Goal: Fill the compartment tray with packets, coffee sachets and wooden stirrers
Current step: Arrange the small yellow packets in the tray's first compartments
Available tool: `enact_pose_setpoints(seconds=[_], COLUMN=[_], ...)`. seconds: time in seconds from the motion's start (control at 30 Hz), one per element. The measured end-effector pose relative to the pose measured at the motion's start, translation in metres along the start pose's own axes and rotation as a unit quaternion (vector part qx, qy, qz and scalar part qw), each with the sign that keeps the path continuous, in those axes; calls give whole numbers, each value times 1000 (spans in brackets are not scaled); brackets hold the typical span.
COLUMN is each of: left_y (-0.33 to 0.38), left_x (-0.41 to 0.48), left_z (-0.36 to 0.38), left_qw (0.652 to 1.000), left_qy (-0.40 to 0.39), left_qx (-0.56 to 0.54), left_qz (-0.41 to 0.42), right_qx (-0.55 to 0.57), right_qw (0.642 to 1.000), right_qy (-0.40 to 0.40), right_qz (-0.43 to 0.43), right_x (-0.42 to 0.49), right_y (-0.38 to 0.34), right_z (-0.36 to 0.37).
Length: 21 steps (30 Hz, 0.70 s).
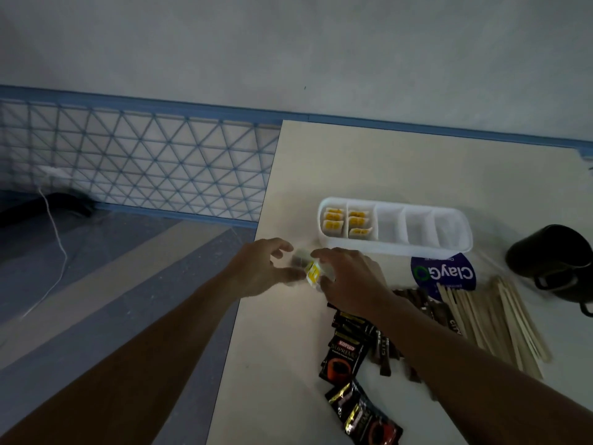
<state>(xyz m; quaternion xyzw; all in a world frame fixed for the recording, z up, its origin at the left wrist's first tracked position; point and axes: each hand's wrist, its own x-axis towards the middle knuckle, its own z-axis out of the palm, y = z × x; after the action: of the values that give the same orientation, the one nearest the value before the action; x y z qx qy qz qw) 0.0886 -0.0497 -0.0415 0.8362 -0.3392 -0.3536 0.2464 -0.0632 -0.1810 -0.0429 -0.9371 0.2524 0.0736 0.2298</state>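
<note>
A white compartment tray [398, 248] lies on the table, its two left cells holding yellow-and-white packets [333, 218]; the other cells look empty. In front of its left end, my right hand [349, 277] holds a yellow-labelled packet [313, 273]. My left hand [266, 268] is beside it with fingers spread, touching the packet's blurred left side. Dark coffee sachets [345, 354] lie near the table's front. Wooden stirrers [494, 319] fan out to the right.
A dark mug [552, 261] stands at the right, near the stirrers. A blue round label [442, 273] lies under the tray's front. The table's left edge [247, 284] runs just beside my left hand; floor and a blue lattice fence lie beyond.
</note>
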Motion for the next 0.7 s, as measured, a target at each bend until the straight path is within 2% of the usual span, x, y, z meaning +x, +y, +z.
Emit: enact_pose_setpoints(seconds=[0.17,0.5,0.7], left_y=[-14,-31,-27], left_x=[-15,-3,9], left_z=[10,40,46], left_qw=[999,995,988], left_qy=[-34,84,111], left_qx=[26,39,67], left_qz=[10,43,84], right_qx=[-6,-21,7], right_qw=[999,999,1000], right_qy=[-13,0,20], right_qz=[-30,-39,-21], right_x=[3,13,14], right_y=[-3,-3,3], right_z=[11,20,24])
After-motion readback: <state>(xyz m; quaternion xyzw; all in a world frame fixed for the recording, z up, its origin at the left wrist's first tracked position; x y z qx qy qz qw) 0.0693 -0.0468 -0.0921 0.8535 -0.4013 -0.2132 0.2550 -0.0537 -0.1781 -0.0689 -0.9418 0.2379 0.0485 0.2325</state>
